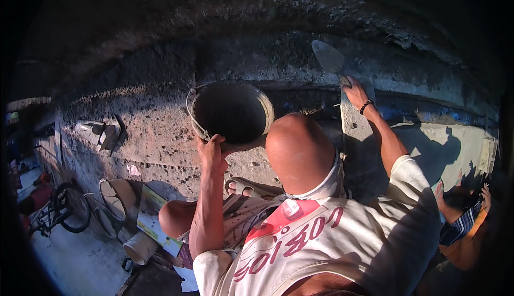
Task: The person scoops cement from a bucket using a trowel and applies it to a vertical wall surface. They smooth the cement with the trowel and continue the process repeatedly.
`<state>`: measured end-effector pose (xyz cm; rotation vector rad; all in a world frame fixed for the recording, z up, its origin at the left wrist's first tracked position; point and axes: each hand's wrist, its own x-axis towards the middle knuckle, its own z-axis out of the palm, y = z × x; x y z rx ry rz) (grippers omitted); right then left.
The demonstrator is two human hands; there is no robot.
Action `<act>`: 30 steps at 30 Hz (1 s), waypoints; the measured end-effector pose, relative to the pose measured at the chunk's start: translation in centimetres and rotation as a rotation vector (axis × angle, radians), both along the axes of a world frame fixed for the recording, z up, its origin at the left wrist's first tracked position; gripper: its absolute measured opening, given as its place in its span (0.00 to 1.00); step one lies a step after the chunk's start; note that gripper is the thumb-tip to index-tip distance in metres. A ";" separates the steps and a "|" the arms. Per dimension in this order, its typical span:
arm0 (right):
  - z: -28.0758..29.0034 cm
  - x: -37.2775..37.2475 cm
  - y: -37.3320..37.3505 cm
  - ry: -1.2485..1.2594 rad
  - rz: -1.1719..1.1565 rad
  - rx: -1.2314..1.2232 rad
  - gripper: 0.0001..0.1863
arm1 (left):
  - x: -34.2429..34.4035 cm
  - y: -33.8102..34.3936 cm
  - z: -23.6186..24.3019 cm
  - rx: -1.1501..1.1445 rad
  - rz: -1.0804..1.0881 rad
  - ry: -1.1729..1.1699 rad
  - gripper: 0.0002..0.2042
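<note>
My left hand (213, 154) grips the near rim of a dark, cement-crusted bucket (262, 106). The bucket tilts toward me beside my bent knee, and its inside is too shadowed to make out any contents. Out ahead to the right, my right hand (354, 92) is closed round the handle of a pointed trowel (328, 56). The trowel's grey blade points away, up against the rough, shaded concrete wall (257, 60). Whether mortar lies on the blade cannot be made out.
A grey metal tool (99, 134) lies on the debris-strewn concrete at left. Nearer stand a tan bucket (119, 195) and a pale pail (140, 248), with a printed board (158, 218) beside them. A bicycle (67, 207) is at far left. Another person (463, 224) is at the right edge.
</note>
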<state>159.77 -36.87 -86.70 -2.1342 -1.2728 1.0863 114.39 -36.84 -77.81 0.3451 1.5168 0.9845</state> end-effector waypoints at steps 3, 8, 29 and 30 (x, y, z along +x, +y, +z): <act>-1.1 0.5 0.2 -0.167 0.381 0.029 0.25 | 0.2 0.2 -0.1 -0.005 0.002 0.002 0.30; 1.7 -4.4 6.3 -0.011 0.592 -0.324 0.25 | 0.6 0.1 0.2 0.018 -0.003 -0.039 0.32; -3.1 0.0 13.7 -0.417 0.623 0.033 0.26 | 2.8 0.3 0.5 -0.013 -0.069 0.017 0.26; -3.0 0.3 13.9 -0.439 0.635 0.048 0.26 | 3.3 0.6 0.7 -0.008 -0.066 -0.005 0.26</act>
